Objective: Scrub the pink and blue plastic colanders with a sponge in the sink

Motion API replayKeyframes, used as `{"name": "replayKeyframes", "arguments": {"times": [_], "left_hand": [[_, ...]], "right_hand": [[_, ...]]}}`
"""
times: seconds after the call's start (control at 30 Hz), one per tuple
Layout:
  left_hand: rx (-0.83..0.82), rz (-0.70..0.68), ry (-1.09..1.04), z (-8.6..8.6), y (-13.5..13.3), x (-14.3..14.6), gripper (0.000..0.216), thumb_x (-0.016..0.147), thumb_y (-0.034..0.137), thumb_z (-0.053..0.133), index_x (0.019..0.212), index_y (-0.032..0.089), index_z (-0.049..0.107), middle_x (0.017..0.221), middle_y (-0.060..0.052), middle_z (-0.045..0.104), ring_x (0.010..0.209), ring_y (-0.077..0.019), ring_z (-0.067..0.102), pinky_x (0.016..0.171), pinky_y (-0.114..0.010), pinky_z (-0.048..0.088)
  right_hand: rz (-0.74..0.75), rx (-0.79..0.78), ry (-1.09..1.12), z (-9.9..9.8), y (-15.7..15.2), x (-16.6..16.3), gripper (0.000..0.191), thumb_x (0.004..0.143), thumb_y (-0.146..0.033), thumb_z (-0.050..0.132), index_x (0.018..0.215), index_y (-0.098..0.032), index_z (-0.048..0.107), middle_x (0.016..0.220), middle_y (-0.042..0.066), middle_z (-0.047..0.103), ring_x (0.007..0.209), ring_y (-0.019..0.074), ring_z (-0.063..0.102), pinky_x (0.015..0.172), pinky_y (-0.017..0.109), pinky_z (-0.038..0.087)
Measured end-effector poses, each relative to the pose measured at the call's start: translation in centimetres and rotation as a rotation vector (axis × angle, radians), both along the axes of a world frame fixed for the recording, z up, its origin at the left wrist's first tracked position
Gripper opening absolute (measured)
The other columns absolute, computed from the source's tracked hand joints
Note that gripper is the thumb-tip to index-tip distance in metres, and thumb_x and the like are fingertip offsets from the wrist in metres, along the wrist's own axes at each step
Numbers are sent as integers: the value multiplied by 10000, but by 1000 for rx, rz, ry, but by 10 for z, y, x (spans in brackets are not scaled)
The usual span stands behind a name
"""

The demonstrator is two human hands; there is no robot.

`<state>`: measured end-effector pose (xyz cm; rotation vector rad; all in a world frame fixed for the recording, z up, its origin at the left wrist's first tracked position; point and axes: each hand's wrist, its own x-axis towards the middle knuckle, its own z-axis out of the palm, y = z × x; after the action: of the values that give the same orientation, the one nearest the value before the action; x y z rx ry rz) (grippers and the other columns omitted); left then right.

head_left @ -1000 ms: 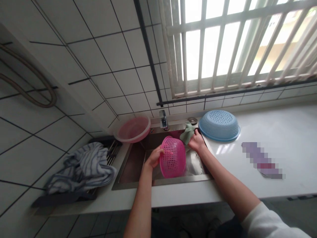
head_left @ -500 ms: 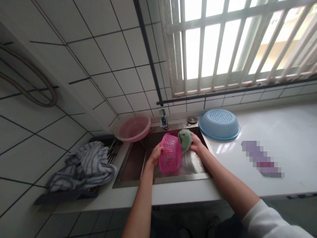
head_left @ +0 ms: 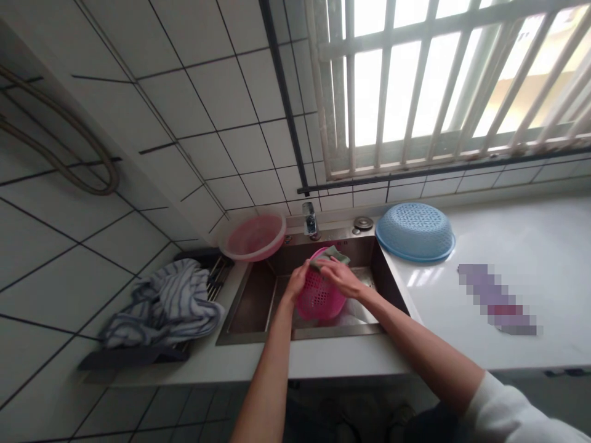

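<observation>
A pink perforated basket (head_left: 318, 298) sits tilted over the steel sink (head_left: 252, 295). My left hand (head_left: 297, 280) grips its left rim, fingers curled. My right hand (head_left: 340, 278) lies across the top of the basket and presses a green cloth (head_left: 329, 256) onto its far rim, fingers closed on the cloth.
A pink bowl (head_left: 253, 237) stands at the sink's back left corner, beside the tap (head_left: 309, 220). A blue colander (head_left: 415, 232) lies upside down on the white counter (head_left: 508, 246) to the right. A striped towel (head_left: 161, 304) is heaped on a rack at the left.
My right hand carried the green cloth from the sink's right edge leftward onto the basket. The basket has turned from standing on its side to lower in the sink.
</observation>
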<state>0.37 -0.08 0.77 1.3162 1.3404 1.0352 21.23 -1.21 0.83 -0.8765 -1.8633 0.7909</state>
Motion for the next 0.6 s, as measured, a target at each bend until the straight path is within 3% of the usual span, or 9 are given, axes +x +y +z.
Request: {"name": "replayKeyframes", "arguments": {"times": [0.07, 0.2, 0.3, 0.37, 0.47, 0.6], "left_hand": [[-19, 73, 94, -1, 2, -2, 714, 805, 837, 533, 745, 153, 730, 752, -104, 746, 843, -267, 686, 750, -338, 513], [8, 55, 92, -1, 5, 1, 822, 740, 954, 483, 689, 161, 697, 691, -100, 716, 743, -247, 662, 700, -330, 510], [51, 69, 104, -3, 8, 4, 837, 686, 994, 477, 648, 176, 648, 659, -78, 678, 686, -223, 615, 660, -317, 483], [70, 106, 132, -4, 9, 2, 829, 683, 996, 476, 646, 181, 627, 661, -71, 664, 703, -226, 606, 651, -312, 462], [80, 89, 137, -7, 8, -6, 798, 738, 945, 493, 730, 167, 666, 741, -82, 694, 764, -238, 621, 688, -314, 468], [139, 16, 112, -9, 10, -13, 657, 843, 792, 525, 843, 159, 700, 846, -89, 720, 828, -233, 637, 768, -319, 499]], "right_hand": [[86, 117, -141, -2, -5, -9, 429, 1059, -492, 480, 1358, -284, 708, 1414, 76, 679, 1424, 262, 537, 1257, 522, 311], [-93, 161, -135, -10, 5, -4, 388, 1053, -350, 521, 1389, -243, 685, 1436, 110, 659, 1401, 255, 565, 1216, 477, 406], [-97, 227, -223, -14, 4, -9, 408, 1026, -297, 580, 1426, -265, 652, 1489, 102, 617, 1447, 275, 517, 1243, 524, 364], [10, 326, -310, -14, -3, -18, 401, 1018, -258, 588, 1411, -290, 659, 1499, 67, 612, 1488, 269, 464, 1277, 551, 293], [119, 400, -371, -11, -7, -24, 405, 1022, -221, 569, 1407, -307, 660, 1485, 32, 627, 1493, 232, 454, 1289, 500, 292], [-121, 259, -323, -15, 0, -10, 454, 1045, -284, 541, 1493, -222, 589, 1534, 110, 574, 1484, 268, 466, 1254, 487, 365]]}}
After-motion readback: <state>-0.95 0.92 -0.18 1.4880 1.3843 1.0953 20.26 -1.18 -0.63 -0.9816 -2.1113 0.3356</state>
